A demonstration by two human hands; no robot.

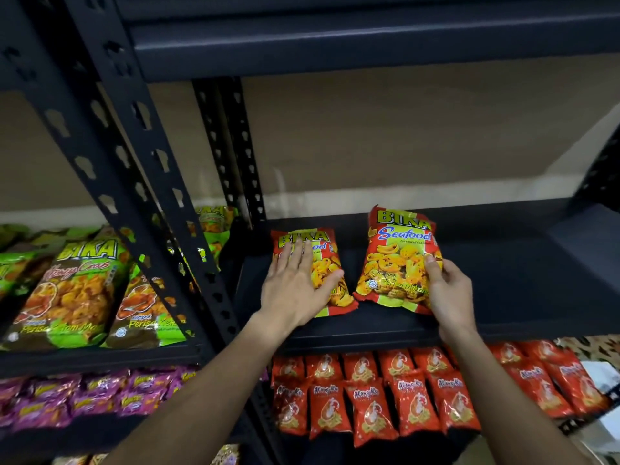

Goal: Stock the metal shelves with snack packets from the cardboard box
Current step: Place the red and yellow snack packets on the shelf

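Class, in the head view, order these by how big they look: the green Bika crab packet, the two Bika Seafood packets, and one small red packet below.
1. Green Bika crab packet, though it may simply be nearer the camera.
2. Right Seafood packet.
3. Left Seafood packet: same design and partly covered, so unsure against 2.
4. Small red packet.

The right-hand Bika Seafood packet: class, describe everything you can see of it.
The packet is a glossy red plastic bag, puffed and sealed, with a yellow-green band reading BIKA, blue Seafood lettering, pictured yellow crackers and a striped bottom seam. Its lower edge is on the dark shelf, with its top tilted away. The right hand grips its right edge, thumb on the front. A second packet lies close to its left.
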